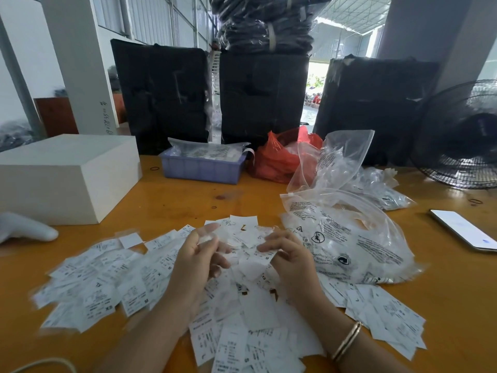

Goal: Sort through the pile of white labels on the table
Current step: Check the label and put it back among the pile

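Observation:
A wide pile of white labels [107,278] with black print and size letters covers the near part of the orange table [188,195]. Both hands are raised over the pile's middle. My left hand [197,261] pinches a small white label between thumb and fingers. My right hand [289,258] pinches another white label [265,255] by its edge. The frame is blurred by motion, so the print on the held labels is unreadable.
A white box [67,176] and a white handheld device [24,228] lie on the left. A purple tray [201,168], a red bag [279,160] and clear plastic bags [349,246] sit behind and right. A phone [465,228] and a fan [457,135] are at far right.

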Available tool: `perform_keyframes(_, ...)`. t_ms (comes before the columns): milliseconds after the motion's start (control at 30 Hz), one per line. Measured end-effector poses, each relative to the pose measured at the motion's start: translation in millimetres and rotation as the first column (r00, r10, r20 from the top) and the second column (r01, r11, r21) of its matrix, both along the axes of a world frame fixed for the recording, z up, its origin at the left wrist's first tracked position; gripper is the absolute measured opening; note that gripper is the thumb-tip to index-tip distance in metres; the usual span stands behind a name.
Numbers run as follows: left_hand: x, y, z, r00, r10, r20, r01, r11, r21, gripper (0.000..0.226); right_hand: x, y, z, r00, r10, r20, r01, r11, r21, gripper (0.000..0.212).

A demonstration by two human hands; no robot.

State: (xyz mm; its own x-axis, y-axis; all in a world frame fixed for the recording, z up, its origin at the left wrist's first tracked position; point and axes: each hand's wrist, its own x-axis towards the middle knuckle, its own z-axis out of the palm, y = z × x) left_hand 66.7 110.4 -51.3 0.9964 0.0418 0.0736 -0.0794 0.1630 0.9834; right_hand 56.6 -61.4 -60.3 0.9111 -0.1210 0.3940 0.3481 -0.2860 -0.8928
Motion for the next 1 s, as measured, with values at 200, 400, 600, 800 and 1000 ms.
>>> perform_keyframes(200,1.5,-0.4,0.1,0.992,-0.090,-0.091,0.073,0.982,-0.173,0.042,3.2,1.5,-1.2,0.977,0.171,-0.127,-0.134,0.957,0.255,0.047)
perform_keyframes(400,-1.9,-0.1,0.6,0.996,-0.084,0.002,0.083,0.978,-0.194,0.037,-1.8,4.3,-3.4,0.961,0.210,-0.182,-0.178,0.968,0.177,0.045)
perform_keyframes(600,-11.7,-10.8,-2.1,0.993,0.021,0.116,-0.029,0.997,0.067,0.030,-6.9,11.1,2.2,0.984,0.168,-0.059,-0.175,0.974,-0.147,0.018)
perform_keyframes(800,-12.6,-13.3,-1.8,0.994,-0.089,0.057,0.083,0.992,0.096,0.031,-1.0,5.7,-0.2,0.990,0.118,-0.079,-0.110,0.989,0.096,0.012)
perform_keyframes(1000,-10.2,-10.6,-0.8,0.988,-0.157,0.004,0.155,0.976,0.156,0.018,2.1,4.2,-4.5,0.997,0.070,-0.035,-0.072,0.995,-0.065,0.015)
